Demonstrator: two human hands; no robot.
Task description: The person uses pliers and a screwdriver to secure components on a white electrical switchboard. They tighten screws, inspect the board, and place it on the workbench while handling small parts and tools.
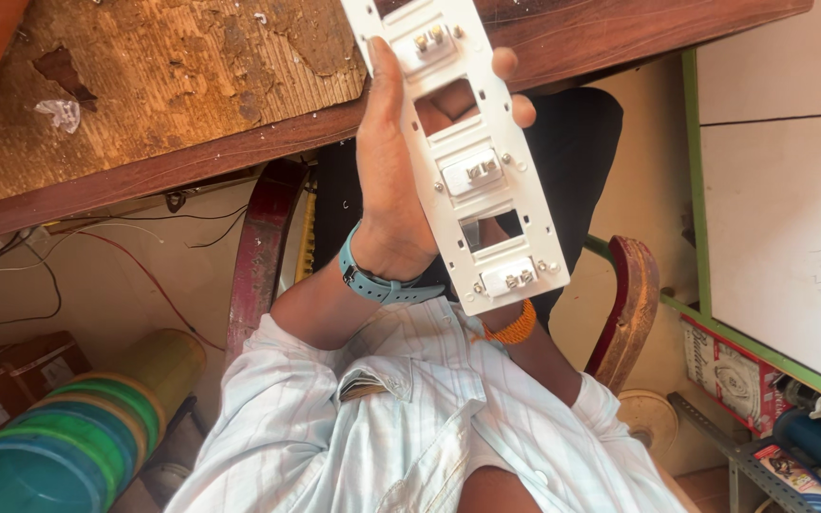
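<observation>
Worn brown wood with flaking, pitted patches makes up the counter (pixel 144 85), and below it run loose wires (pixel 97 247) over a pale floor. Held up in front of it is a long white plastic switch plate (pixel 467 152), its back facing the camera. Three switch modules with metal screw terminals sit in it; two rectangular slots between them are open, so the plate looks part filled. The left hand (pixel 391 180), with a blue watch strap at the wrist, has its grip wrapped around the plate's edge, fingertips showing on the far side. The right hand is mostly hidden behind the plate's lower end; its grip cannot be made out. Stacked coloured tape rolls (pixel 68 437) lie below.
</observation>
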